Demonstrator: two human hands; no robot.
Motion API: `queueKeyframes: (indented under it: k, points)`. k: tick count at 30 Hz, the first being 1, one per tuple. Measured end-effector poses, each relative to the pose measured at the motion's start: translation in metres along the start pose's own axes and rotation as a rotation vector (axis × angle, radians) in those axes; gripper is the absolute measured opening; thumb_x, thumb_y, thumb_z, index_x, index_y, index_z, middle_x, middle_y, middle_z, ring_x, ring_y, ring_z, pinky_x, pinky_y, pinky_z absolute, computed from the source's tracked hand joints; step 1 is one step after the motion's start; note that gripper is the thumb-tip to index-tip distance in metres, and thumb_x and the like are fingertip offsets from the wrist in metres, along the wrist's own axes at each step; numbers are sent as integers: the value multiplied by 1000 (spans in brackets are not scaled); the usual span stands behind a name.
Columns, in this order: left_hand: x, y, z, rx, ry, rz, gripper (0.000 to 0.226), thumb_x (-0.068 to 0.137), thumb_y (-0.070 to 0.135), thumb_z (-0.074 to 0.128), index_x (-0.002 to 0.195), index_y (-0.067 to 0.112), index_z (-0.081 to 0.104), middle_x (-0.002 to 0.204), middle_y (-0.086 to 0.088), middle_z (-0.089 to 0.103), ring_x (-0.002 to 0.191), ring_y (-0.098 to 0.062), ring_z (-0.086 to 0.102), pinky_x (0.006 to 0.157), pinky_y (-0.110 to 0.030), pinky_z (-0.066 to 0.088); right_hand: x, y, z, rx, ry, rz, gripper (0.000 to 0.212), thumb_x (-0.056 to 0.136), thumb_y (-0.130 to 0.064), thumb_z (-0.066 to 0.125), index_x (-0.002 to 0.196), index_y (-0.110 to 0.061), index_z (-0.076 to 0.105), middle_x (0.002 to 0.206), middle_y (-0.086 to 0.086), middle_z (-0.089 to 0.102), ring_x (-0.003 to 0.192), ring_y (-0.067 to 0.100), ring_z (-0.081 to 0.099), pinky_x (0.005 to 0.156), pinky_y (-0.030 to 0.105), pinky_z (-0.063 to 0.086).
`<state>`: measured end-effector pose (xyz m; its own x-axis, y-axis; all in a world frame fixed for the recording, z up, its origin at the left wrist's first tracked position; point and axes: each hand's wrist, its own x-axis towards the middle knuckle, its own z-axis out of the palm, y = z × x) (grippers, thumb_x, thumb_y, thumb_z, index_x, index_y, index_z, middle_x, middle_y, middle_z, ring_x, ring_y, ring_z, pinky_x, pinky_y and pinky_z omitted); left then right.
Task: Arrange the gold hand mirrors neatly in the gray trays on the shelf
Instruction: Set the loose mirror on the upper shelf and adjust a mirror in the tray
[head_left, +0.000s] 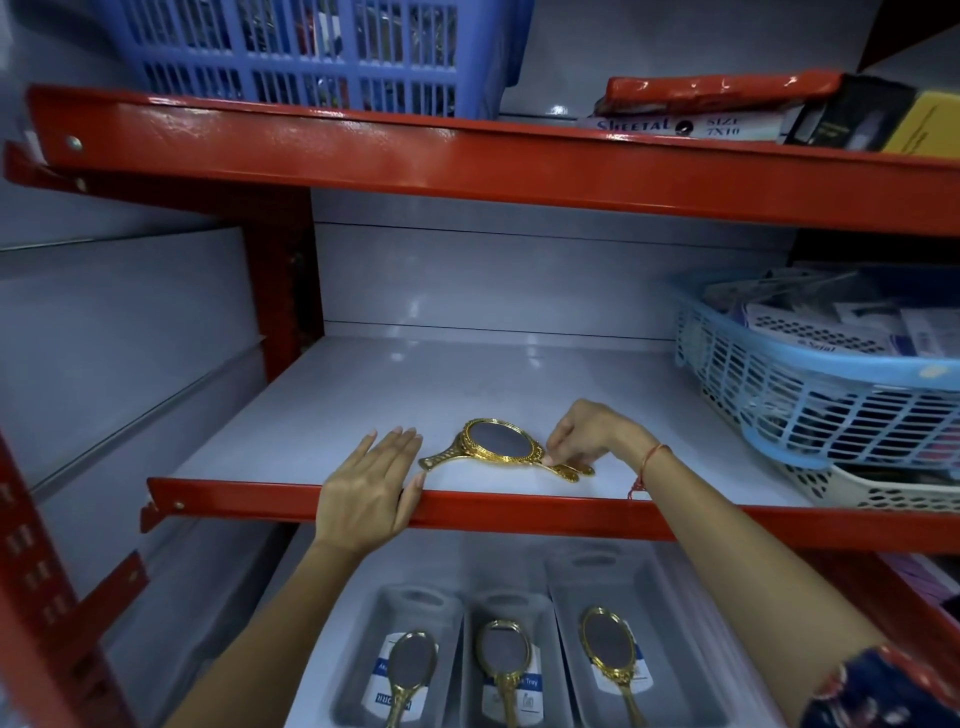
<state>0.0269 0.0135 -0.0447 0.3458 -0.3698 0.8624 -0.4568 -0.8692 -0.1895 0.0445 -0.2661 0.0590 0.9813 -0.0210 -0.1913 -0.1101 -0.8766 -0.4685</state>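
Two gold hand mirrors lie stacked on the middle shelf (415, 384). The top mirror (501, 439) faces up with its handle pointing left. Under it a second mirror's handle (574, 470) sticks out to the right, and my right hand (592, 434) pinches that handle. My left hand (369, 488) rests flat and empty on the shelf's front edge, just left of the mirrors. On the shelf below stand three gray trays side by side: left (363, 618), middle (543, 623), right (660, 623). Each holds one gold mirror (410, 660) (503, 652) (608, 642), handle toward me.
A light blue basket (831, 395) full of packets sits on a white basket (893, 488) at the right of the middle shelf. The top shelf carries a dark blue basket (311, 52) and boxes (727, 109). Red rails (519, 512) front each shelf.
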Motion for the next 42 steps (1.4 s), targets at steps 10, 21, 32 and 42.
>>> queueKeyframes:
  k: [10, 21, 32, 42]
  points:
    - [3, 1, -5, -21, -64, -15, 55, 101, 33, 27, 110, 4, 72, 110, -11, 74, 104, -23, 71, 96, -41, 54, 6, 10, -8, 194, -113, 48, 35, 70, -20, 85, 100, -5, 77, 73, 3, 69, 50, 6, 54, 53, 13, 50]
    - [6, 8, -19, -29, -263, -83, 63, 104, 33, 16, 115, 2, 70, 114, -13, 72, 108, -27, 69, 98, -45, 52, -33, 28, -8, 641, -67, 35, 28, 70, -14, 84, 95, -8, 75, 78, -1, 74, 71, 8, 67, 63, 17, 55]
    - [-24, 36, -53, -31, -537, -210, 87, 94, 56, -8, 144, 2, 40, 148, -13, 45, 141, -27, 40, 121, -48, 22, -129, 71, 42, 851, -159, 38, 12, 77, -8, 78, 87, -14, 74, 77, -4, 75, 70, 3, 70, 62, 14, 55]
    - [-10, 32, -46, -48, -537, -264, 85, 94, 57, -4, 146, 3, 36, 151, -14, 40, 144, -26, 33, 123, -47, 14, -141, 125, 102, 865, -240, 254, 24, 67, -13, 82, 90, -15, 73, 78, -7, 76, 74, 3, 68, 66, 13, 53]
